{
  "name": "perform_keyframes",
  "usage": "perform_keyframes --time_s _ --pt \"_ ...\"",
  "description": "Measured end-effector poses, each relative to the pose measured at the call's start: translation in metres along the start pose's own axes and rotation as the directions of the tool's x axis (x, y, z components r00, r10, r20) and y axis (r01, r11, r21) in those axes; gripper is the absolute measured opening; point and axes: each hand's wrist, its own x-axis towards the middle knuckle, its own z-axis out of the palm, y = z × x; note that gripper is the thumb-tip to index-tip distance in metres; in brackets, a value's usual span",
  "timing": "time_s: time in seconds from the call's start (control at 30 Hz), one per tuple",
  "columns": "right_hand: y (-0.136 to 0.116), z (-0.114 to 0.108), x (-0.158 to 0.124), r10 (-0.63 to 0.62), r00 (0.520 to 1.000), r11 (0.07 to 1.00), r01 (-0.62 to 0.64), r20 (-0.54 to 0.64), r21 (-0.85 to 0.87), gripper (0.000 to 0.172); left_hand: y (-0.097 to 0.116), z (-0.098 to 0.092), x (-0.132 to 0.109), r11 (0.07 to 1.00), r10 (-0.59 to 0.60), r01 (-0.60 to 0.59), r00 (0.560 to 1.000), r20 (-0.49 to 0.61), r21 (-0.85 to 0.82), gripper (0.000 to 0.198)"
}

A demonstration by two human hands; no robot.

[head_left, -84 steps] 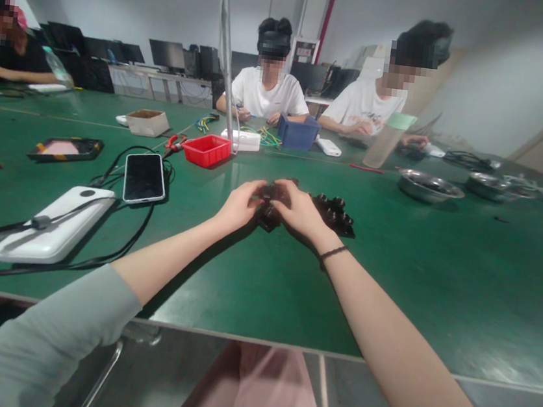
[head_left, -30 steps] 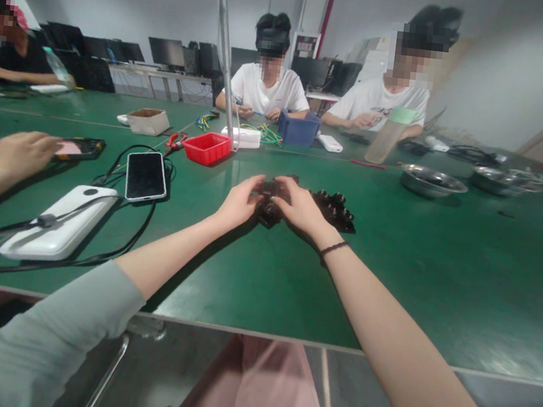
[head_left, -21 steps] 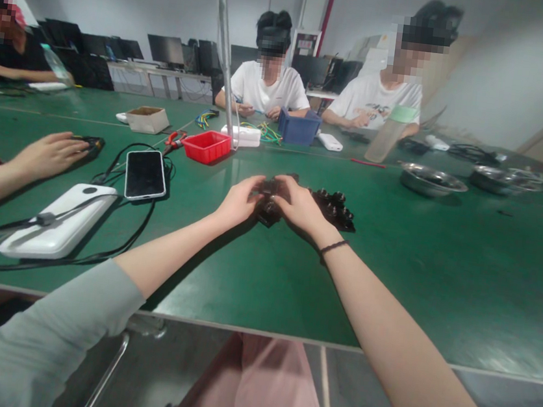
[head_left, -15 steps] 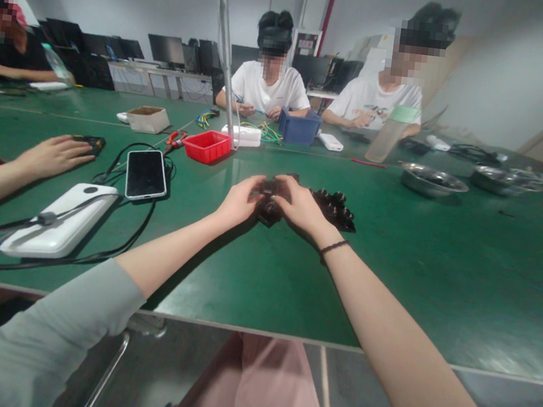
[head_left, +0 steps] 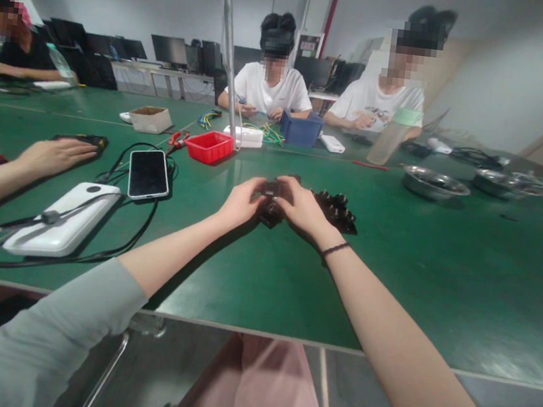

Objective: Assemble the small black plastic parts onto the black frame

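On the green table [head_left: 254, 273], both my hands close around a small dark block-like part [head_left: 270, 211] with a round feature on its near side. My left hand [head_left: 243, 201] grips it from the left, thumb toward me and fingers behind. From the right, my right hand [head_left: 301, 203] holds the same part, its thumb near the top. My fingers cover much of the part, so its exact kind cannot be made out. Just right of my right hand lies a black piece with several round knobs [head_left: 337, 209], partly hidden by that hand.
At left are a phone [head_left: 148, 174], a white power bank [head_left: 64, 219] with black cables, and another person's hand [head_left: 59, 154] on a dark object. A red tray [head_left: 209, 148], blue bin [head_left: 301, 128], bottle [head_left: 392, 139] and metal bowl [head_left: 435, 184] stand farther back. People sit opposite.
The whole view has shifted very slightly. My hands keep their hold on the dark part, with no clear movement.
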Motion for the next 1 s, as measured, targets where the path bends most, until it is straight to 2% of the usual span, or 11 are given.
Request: perform_keyframes --time_s 0.57,1.0 --pt "0.0026 0.0004 -0.0004 -0.022 1.000 1.000 0.022 0.001 0.006 0.042 0.0003 0.0004 0.0005 0.999 -0.025 0.025 1.000 0.003 0.046 0.041" --pt "0.0016 0.0002 -0.0005 -0.019 1.000 0.999 0.018 0.003 0.030 0.040 -0.0040 0.0010 0.0006 1.000 0.016 -0.015 1.000 -0.019 0.028 0.039"
